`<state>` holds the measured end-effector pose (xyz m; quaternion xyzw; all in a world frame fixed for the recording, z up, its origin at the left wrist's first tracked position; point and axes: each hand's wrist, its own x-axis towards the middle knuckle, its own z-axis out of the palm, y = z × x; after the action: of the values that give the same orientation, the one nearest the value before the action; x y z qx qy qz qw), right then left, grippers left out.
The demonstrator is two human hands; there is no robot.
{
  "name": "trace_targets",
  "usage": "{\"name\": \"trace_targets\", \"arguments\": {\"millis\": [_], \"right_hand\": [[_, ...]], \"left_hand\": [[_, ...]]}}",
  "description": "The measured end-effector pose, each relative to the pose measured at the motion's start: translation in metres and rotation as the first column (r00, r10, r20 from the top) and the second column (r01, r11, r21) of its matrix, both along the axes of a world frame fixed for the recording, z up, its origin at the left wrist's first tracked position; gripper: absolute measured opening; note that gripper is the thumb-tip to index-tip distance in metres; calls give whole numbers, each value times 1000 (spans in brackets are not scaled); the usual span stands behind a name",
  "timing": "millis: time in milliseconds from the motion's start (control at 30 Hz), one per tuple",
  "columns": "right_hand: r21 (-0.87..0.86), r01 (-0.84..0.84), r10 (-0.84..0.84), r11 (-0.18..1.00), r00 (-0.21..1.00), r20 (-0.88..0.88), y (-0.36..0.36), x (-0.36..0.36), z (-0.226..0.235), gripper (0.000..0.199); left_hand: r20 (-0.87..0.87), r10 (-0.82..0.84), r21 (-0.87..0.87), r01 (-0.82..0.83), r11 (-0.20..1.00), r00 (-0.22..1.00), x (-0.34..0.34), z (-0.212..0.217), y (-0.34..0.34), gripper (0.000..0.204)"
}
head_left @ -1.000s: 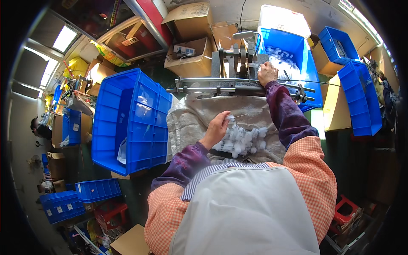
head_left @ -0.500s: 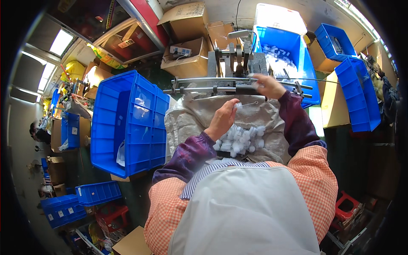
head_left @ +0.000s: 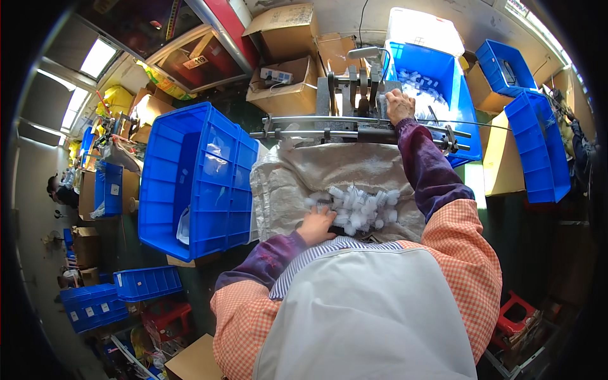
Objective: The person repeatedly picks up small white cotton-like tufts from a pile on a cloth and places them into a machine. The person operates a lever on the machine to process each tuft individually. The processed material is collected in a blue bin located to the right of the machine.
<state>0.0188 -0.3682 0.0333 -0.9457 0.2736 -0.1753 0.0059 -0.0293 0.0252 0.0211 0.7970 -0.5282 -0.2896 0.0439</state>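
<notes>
From my feed off the head camera: the white bristly pieces [head_left: 363, 213] lie heaped on a grey cloth [head_left: 278, 180], just in front of the apron. My left hand [head_left: 316, 224] is at the heap's left edge, fingertips among the pieces; cannot tell whether they pinch one. My right hand [head_left: 400, 106] rests at the right side of a dark metal machine [head_left: 363, 88], fingers bent; cannot tell if they are clamped on anything.

Obstacles: two metal rails [head_left: 301, 120] run crosswise between heap and machine. My right sleeve [head_left: 427, 164] stretches over the cloth's right side. A thin rod [head_left: 491, 125] passes in front of a blue bin [head_left: 467, 114] with more white pieces inside.

Surroundings: large blue crate [head_left: 221, 190] just left of the cloth; open cardboard box [head_left: 283, 96] beyond the rails; upended blue crate [head_left: 537, 149] farther right; red stool [head_left: 514, 315] lower right.
</notes>
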Motion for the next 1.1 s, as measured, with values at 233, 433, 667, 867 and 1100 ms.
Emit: {"name": "trace_targets", "arguments": {"millis": [233,433,667,867,1100], "right_hand": [[-20,-21,21,1000,1000,10,-5,9,-11,14],[122,-68,63,990,997,45,-12,11,-16,17],[53,189,-176,981,967,-184,-12,9,-5,26],[101,162,-149,982,981,-121,2,-13,5,29],[74,102,-98,992,994,-57,25,11,-8,27]], "left_hand": [[54,16,-23,-14,1000,998,-7,-12,-4,40],[28,-45,-160,49,986,999,-2,-25,1,34],[-134,62,-275,-97,956,989,28,2,-11,27],[-118,132,-377,-167,911,984,53,19,-28,26],[-8,196,-578,-165,799,981,52,31,-57,40]]}}
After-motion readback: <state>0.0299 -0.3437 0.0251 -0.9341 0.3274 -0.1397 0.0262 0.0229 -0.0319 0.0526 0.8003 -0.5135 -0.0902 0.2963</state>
